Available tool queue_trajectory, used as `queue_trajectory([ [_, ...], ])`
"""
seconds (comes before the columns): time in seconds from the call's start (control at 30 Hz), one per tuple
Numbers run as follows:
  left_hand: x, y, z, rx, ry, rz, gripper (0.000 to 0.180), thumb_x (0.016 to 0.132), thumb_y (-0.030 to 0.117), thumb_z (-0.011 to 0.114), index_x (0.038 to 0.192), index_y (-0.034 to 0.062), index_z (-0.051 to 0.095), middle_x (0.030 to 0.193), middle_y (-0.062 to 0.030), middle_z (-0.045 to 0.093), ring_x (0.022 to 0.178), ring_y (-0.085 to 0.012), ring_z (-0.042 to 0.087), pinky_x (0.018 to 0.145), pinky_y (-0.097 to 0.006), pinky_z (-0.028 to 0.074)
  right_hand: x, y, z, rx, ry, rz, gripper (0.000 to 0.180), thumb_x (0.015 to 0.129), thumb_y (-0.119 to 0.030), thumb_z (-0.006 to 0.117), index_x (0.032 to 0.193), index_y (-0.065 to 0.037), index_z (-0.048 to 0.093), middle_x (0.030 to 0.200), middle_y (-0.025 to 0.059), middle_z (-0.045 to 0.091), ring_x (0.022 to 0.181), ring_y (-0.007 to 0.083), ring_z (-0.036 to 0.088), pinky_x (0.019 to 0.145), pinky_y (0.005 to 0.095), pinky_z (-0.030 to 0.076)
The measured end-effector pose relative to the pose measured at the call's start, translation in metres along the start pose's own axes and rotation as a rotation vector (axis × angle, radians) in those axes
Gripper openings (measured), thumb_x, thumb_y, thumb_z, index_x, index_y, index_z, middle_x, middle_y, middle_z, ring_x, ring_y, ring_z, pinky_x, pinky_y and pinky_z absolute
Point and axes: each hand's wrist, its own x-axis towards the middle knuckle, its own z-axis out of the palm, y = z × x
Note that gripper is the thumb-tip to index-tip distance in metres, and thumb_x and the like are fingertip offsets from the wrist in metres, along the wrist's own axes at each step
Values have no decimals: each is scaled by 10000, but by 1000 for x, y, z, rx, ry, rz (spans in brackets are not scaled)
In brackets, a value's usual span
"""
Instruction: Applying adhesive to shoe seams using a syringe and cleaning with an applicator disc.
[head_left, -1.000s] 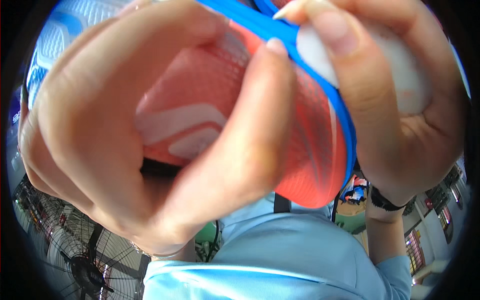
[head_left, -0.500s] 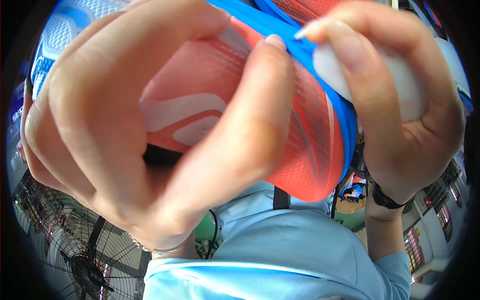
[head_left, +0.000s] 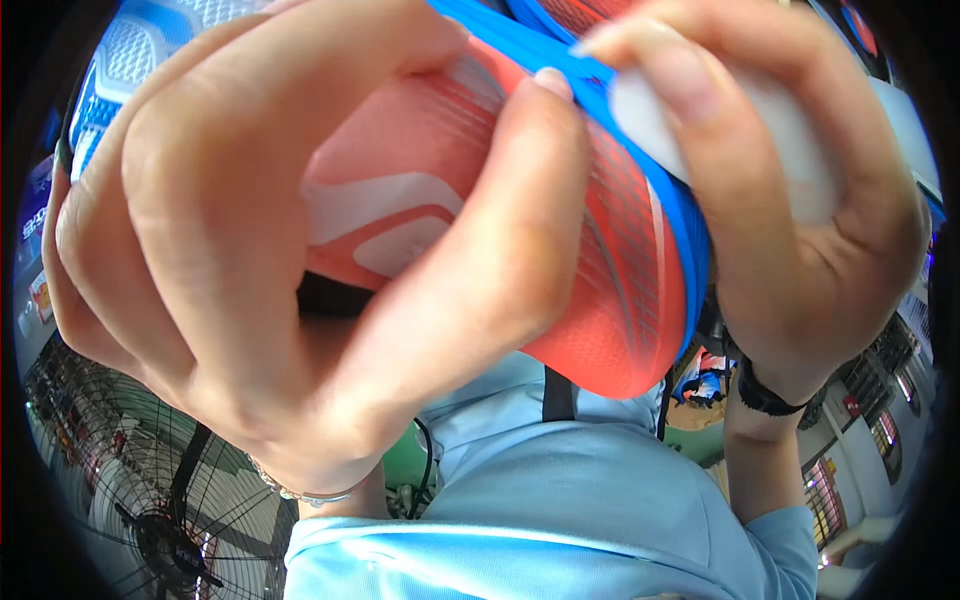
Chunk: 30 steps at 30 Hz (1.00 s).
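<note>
A coral shoe upper (head_left: pixel 620 330) with pale grey curved bands and a blue edge (head_left: pixel 655 170) fills the upper middle. My left hand (head_left: pixel 230 220) is closed on it, the thumb pressing near the blue edge and the other fingers curled over the top. My right hand (head_left: pixel 800 190) is curled round a smooth white rounded piece (head_left: pixel 650 120), whose kind I cannot make out. The piece is up against the blue edge, and the right fingertips are pinched close by, somewhat blurred. What the fingertips touch there is partly hidden.
Blue-and-white patterned material (head_left: pixel 130 60) shows beyond my left hand. A black wire-guarded fan (head_left: pixel 170 540) stands at the lower left. Small blue, red and black pieces (head_left: pixel 705 380) lie in a round opening below my right wrist.
My right hand and the white piece have shifted slightly left and up along the blue edge. The left hand keeps its grip, with the shoe upper barely moved.
</note>
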Motion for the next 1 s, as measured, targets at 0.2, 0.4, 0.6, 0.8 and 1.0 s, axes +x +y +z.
queue_trajectory([
  [0.2,5,14,-6,43,-74,-92,311,721,281,631,1025,245,688,1042,39,615,966,-160,589,873,-301,376,3,-2,-4,8,-26,43,103,847,12,558,909,45,633,853,96,666,764,112,602,708,211,468],
  [0.4,7,7,-5,21,-43,-54,306,722,297,636,1021,259,687,1034,38,614,971,-159,591,882,-305,369,16,1,-1,10,-39,-72,99,850,17,553,893,50,636,842,96,662,770,115,604,717,216,468],
  [0.6,8,15,-7,47,-50,-85,314,714,298,651,1022,249,689,1031,28,615,965,-163,599,884,-307,370,9,0,-5,52,-25,-40,98,845,22,554,888,51,637,844,101,660,771,119,605,719,218,469],
  [0.8,1,2,-18,18,-18,-73,300,715,290,650,1010,257,693,1022,27,615,965,-169,603,883,-304,369,12,-1,-3,63,-23,-16,101,843,26,550,899,55,629,839,116,654,748,116,601,690,215,467],
  [1.0,3,6,-25,43,-18,-125,281,717,292,648,989,244,703,1016,14,618,964,-180,604,887,-316,369,8,-3,-9,55,-69,-116,104,856,18,536,916,58,609,844,122,654,679,97,583,631,194,456],
])
